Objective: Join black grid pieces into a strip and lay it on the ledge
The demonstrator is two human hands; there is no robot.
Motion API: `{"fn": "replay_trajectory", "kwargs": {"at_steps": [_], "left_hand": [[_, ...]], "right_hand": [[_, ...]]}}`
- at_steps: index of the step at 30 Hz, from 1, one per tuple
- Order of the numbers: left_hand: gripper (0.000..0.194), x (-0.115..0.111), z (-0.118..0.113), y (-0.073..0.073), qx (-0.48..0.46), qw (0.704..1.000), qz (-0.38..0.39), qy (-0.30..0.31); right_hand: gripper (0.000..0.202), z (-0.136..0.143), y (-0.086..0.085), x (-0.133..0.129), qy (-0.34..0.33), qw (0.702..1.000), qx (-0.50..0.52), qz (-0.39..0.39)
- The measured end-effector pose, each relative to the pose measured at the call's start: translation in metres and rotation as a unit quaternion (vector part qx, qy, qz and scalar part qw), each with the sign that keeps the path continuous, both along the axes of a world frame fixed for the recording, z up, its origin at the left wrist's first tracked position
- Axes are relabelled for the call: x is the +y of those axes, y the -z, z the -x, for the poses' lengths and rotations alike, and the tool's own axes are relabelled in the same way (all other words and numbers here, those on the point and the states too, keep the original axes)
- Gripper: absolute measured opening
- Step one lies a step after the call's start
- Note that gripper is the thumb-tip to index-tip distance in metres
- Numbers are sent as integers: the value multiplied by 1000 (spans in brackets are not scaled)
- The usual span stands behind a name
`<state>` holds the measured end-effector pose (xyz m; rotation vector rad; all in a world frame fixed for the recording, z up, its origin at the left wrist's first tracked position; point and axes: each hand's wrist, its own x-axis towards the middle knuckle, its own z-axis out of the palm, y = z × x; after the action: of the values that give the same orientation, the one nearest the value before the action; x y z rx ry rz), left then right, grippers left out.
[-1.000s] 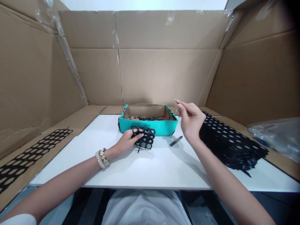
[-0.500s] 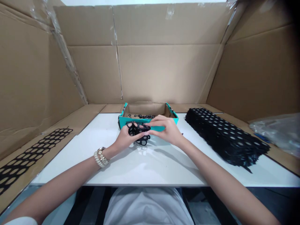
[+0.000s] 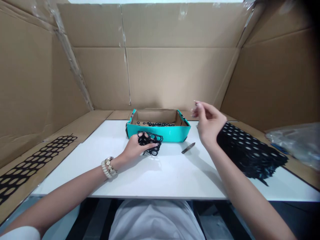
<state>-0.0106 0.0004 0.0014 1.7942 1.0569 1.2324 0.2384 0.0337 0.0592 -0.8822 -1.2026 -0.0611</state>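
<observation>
Mesh (image 3: 156, 149) of black rings is clamped in the left hand (image 3: 133, 147), just nearside of the teal box (image 3: 173, 134); to its right, the right hand (image 3: 211, 125) is raised, fingertips together, anything pinched there unclear.

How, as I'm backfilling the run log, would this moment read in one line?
left hand: holding black mesh | right hand: raised, fingers pinched | pointed tool: on table | teal box: rings inside

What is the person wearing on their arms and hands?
Both hands, left and right, are bare. The left wrist has a pale, chunky beaded bracelet beside a metallic band with light charms. A white sleeve shows at the left arm; no sleeve shows on the right.
</observation>
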Motion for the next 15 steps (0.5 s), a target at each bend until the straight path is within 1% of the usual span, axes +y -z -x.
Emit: {"fn": "replay_trajectory", "kwargs": {"at_steps": [1, 2, 4, 5, 6, 7, 9, 11, 13, 15], "left_hand": [[42, -1, 0, 0, -2, 1000, 7, 0], [43, -1, 0, -1, -2, 1000, 14, 6], [42, -3, 0, -2, 8, 1000, 12, 15], [40, -5, 0, -2, 17, 1000, 1, 15], [39, -6, -1, -3, 24, 1000, -12, 15], [37, -7, -1, -3, 30, 999, -24, 16], [35, -9, -1, -4, 36, 998, -42, 27], [32, -10, -2, -5, 40, 997, -46, 49], [32, -9, -2, -6, 41, 996, -43, 63], [34, -7, -2, -6, 46, 997, -27, 62]], "right_hand": [[33, -5, 3, 6, 8, 997, -73, 32], [29, -7, 7, 11, 22, 985, -159, 70], [25, -4, 13, 12, 62, 960, -254, 101], [24, 1, 14, 9, 64, 953, -279, 101], [24, 7, 15, 4, 43, 949, -298, 93], [24, 15, 15, -2, -3, 943, -322, 84], [19, 31, 14, -16, -130, 916, -373, 71], [13, 45, 14, -26, -215, 894, -386, 74], [9, 53, 16, -30, -250, 889, -378, 71], [11, 55, 19, -30, -245, 898, -360, 55]]}}
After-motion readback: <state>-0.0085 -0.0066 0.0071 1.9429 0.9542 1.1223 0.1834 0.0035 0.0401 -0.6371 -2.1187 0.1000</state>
